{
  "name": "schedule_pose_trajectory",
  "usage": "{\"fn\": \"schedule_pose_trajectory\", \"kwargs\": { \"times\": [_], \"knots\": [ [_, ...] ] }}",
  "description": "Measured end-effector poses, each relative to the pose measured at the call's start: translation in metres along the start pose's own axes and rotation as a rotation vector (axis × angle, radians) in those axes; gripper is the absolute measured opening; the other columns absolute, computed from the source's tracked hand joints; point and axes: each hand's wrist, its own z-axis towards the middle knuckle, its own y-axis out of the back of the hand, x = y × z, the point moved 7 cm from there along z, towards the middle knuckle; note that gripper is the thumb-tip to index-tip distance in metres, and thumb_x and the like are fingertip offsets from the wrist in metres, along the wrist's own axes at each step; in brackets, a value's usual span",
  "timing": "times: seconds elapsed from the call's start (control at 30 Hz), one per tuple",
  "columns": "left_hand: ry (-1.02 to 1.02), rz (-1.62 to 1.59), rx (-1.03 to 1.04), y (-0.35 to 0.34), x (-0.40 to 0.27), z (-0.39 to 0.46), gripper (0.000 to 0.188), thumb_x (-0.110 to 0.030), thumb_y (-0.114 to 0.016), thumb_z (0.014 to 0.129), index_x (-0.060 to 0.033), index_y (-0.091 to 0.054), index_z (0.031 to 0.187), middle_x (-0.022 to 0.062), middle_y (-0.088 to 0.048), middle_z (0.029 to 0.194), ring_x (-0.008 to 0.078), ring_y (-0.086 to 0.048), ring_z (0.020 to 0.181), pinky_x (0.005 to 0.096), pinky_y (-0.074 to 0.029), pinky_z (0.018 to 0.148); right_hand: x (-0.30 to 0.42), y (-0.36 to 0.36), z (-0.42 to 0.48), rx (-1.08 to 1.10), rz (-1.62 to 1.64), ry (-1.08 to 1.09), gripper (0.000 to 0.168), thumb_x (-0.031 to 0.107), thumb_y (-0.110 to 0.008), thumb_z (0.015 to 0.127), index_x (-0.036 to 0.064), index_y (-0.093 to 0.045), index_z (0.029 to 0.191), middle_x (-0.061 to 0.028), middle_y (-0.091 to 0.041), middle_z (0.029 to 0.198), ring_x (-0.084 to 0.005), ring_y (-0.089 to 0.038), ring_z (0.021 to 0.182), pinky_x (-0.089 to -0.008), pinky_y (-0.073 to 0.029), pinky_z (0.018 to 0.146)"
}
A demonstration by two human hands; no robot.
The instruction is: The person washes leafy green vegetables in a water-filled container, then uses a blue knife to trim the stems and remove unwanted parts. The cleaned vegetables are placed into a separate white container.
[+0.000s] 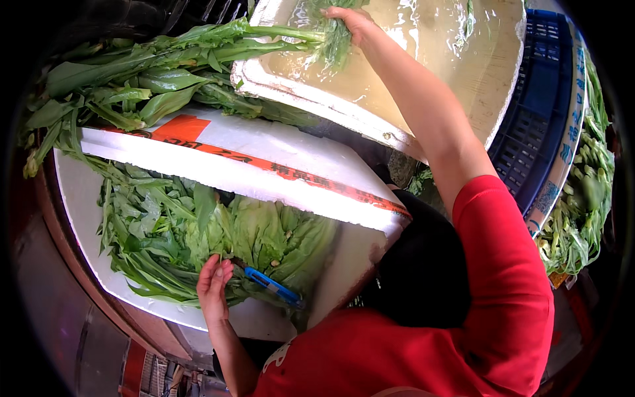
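My right hand [349,24] is gripping a bunch of fine wet greens [337,44] over the murky water in a white foam box [317,94]. Stalks of long-leaved greens [163,64] reach from the left to just beside that bunch. Lower left, my left hand [216,283] is at leafy greens [258,231] inside another foam box [84,213]. Its fingertips touch a leaf; whether they pinch it is unclear. A blue utility knife [273,286] lies on the greens to the right of these fingers, its front end close to them.
A foam lid [248,139] with orange printed tape partly covers the lower box. Right of the water box stands a blue plastic crate [526,109]. Beyond it, more bundled greens [580,198] lie behind a white printed rim [565,154].
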Motion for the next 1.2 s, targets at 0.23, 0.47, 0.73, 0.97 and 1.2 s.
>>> {"fn": "schedule_pose_trajectory", "kwargs": {
  "times": [0.23,0.47,0.73,0.97,1.2],
  "knots": [
    [-0.086,0.087,0.082,-0.014,-0.031,-0.014,0.038,-0.010,-0.055,0.081,-0.0018,-0.045,0.116,0.0094,-0.057,0.096,0.0131,-0.055,0.083,0.0228,-0.043,0.075,0.039,0.031,-0.036,-0.113,-0.809,-0.384,0.027,0.026,-0.067,0.061,0.007,-0.062,0.079,-0.0065,-0.061,0.079,-0.0187,-0.057,0.066,-0.0317,-0.047,0.063],
    [-0.206,0.113,0.091,-0.002,-0.040,-0.031,0.039,-0.013,-0.056,0.081,-0.0023,-0.044,0.117,0.0073,-0.057,0.096,0.0104,-0.054,0.082,0.0204,-0.041,0.074,0.198,-0.029,-0.140,-0.122,-2.317,-0.587,0.025,0.018,-0.068,0.051,0.005,-0.064,0.072,-0.0128,-0.062,0.079,-0.0234,-0.059,0.067,-0.0370,-0.046,0.061],
    [-0.301,0.242,0.167,-0.007,-0.039,-0.018,0.037,-0.013,-0.053,0.081,-0.0043,-0.045,0.116,0.0044,-0.059,0.093,0.0071,-0.055,0.077,0.0170,-0.042,0.065,0.327,-0.034,-0.274,1.270,-2.963,-0.823,0.015,0.022,-0.069,0.057,0.011,-0.062,0.065,-0.0071,-0.060,0.068,-0.0191,-0.058,0.068,-0.0325,-0.046,0.059],
    [-0.334,0.309,0.171,-0.009,-0.041,-0.014,0.040,-0.017,-0.056,0.080,-0.0050,-0.046,0.116,0.0021,-0.059,0.087,0.0060,-0.054,0.073,0.0163,-0.040,0.061,0.486,-0.083,-0.444,-0.735,-2.718,-0.364,0.038,0.021,-0.076,0.048,0.004,-0.061,0.078,-0.0103,-0.061,0.070,-0.0218,-0.058,0.065,-0.0349,-0.048,0.053],
    [-0.245,0.300,0.074,0.025,-0.016,0.005,0.034,-0.017,-0.055,0.080,-0.0075,-0.048,0.112,0.0006,-0.059,0.085,0.0060,-0.055,0.069,0.0164,-0.042,0.055,0.579,0.075,-0.556,-1.136,-2.055,-0.155,0.028,0.026,-0.071,0.051,0.007,-0.059,0.068,-0.0075,-0.059,0.064,-0.0201,-0.058,0.060,-0.0344,-0.047,0.054]
  ]
}}
